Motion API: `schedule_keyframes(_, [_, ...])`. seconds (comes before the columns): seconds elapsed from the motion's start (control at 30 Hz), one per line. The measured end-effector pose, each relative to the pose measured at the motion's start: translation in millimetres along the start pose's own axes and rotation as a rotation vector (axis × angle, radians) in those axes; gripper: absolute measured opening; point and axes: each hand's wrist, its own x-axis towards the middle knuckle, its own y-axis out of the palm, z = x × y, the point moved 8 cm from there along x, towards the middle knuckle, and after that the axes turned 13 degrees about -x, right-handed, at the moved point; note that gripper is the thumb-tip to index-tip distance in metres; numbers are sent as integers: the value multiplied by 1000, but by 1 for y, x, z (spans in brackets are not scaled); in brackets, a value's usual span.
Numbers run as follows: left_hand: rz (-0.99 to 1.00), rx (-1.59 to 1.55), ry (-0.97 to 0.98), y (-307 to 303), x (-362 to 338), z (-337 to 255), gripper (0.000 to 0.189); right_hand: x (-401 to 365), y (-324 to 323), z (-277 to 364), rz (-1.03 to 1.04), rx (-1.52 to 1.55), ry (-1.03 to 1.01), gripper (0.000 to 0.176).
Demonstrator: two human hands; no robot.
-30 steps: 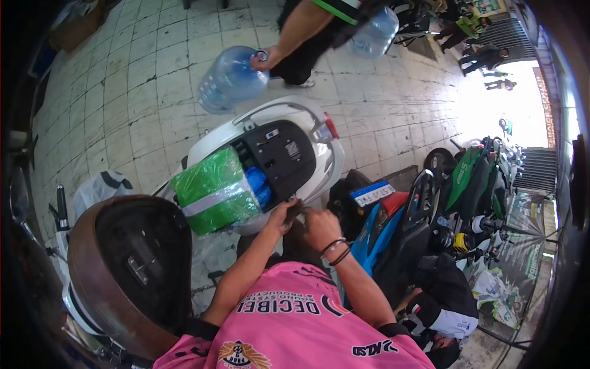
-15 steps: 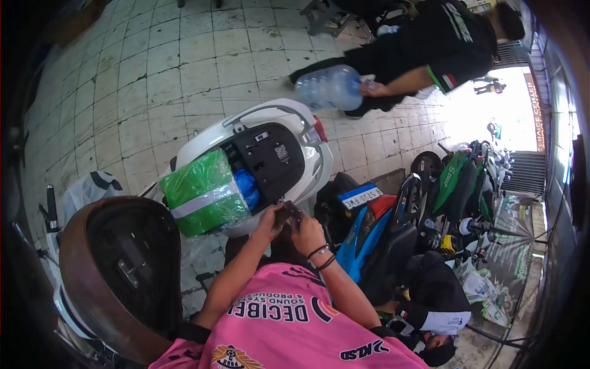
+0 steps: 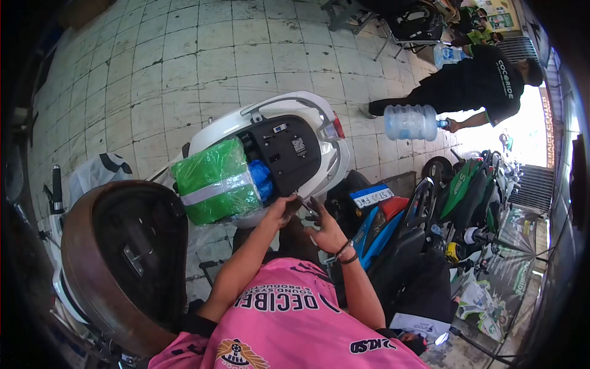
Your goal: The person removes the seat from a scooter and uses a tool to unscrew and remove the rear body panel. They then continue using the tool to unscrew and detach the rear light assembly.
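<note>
My left hand [image 3: 284, 210] is at the near edge of a white scooter's open seat area [image 3: 301, 178], its fingers pressed together. Whether something small is in them I cannot make out. Just to its right, my right hand [image 3: 327, 230] has dark-smudged fingers held apart, and nothing shows in its grip. Left of the hands lies a green package [image 3: 215, 203] wrapped in clear plastic with a pale band, set in the scooter's body. A blue bag [image 3: 261, 179] is tucked beside it. The scooter's brown seat [image 3: 92, 264] is tipped up on the left, its dark underside showing.
A blue scooter [image 3: 372, 230] stands close on my right, with more motorbikes [image 3: 464, 184] beyond. A co-worker [image 3: 473, 86] in black carries large water bottles [image 3: 412, 122] across the tiled floor [image 3: 184, 67]. Another person [image 3: 424, 295] crouches at lower right.
My hands have come apart a little, and my right fingers have spread. The co-worker has walked farther right with the bottles. The view has shifted slightly.
</note>
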Motion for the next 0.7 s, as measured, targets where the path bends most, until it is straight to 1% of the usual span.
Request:
schedule_keyframes(0.03, [42, -46, -23, -3, 4, 1, 15, 0, 4, -10, 18, 190, 50, 50])
schedule_keyframes(0.07, [82, -92, -47, -6, 7, 5, 14, -1, 4, -18, 18, 190, 54, 50])
schedule_keyframes(0.13, [82, -122, -32, -6, 4, 9, 14, 1, 6, -13, 168, 110, 302, 51])
schedule_keyframes(0.17, [87, -148, -15, -6, 1, 9, 15, 5, 11, -22, 171, 116, 307, 51])
schedule_keyframes(0.2, [78, -146, -17, -5, -5, 11, 15, 8, 18, -32, 136, 520, 444, 55])
schedule_keyframes(0.23, [116, -132, -57, 1, -10, 14, 16, 10, 26, -39, 94, 925, 571, 60])
schedule_keyframes(0.27, [155, -120, -96, 6, -15, 17, 18, 6, 34, -44, 169, 1008, 682, 63])
schedule_keyframes(0.3, [149, -121, -96, 9, -21, 15, 18, 10, 38, -55, 172, 1010, 687, 63])
schedule_keyframes(0.37, [178, -3, -170, 16, -28, 17, 21, 14, 64, -67, 444, 1201, 671, 51])
schedule_keyframes(0.4, [166, -9, -167, 6, -18, 18, 21, 14, 69, -60, 485, 1345, 606, 43])
schedule_keyframes(0.43, [117, -4, -138, -13, 1, 20, 24, 13, 74, -63, 498, 1350, 619, 43])
schedule_keyframes(0.5, [44, 9, -119, -33, 8, 24, 27, 16, 85, -56, 496, 1761, 623, 33])
schedule_keyframes(0.53, [110, -79, -99, -28, 7, 22, 26, 15, 66, -28, 227, 1567, 736, 35])
schedule_keyframes(0.57, [177, -167, -81, -21, 6, 21, 26, 18, 74, -39, 219, 1583, 743, 35])
schedule_keyframes(0.6, [55, -134, -63, -18, -2, 18, 29, 22, 84, -44, 289, 1780, 637, 34])
schedule_keyframes(0.63, [41, -130, -73, -14, -12, 15, 29, 24, 86, -42, 359, 1970, 521, 34])
schedule_keyframes(0.67, [123, -52, -154, -3, -22, 14, 30, 22, 92, -47, 268, 1968, 639, 31])
schedule_keyframes(0.7, [211, 29, -234, 11, -31, 15, 32, 22, 93, -48, 261, 1978, 638, 31])
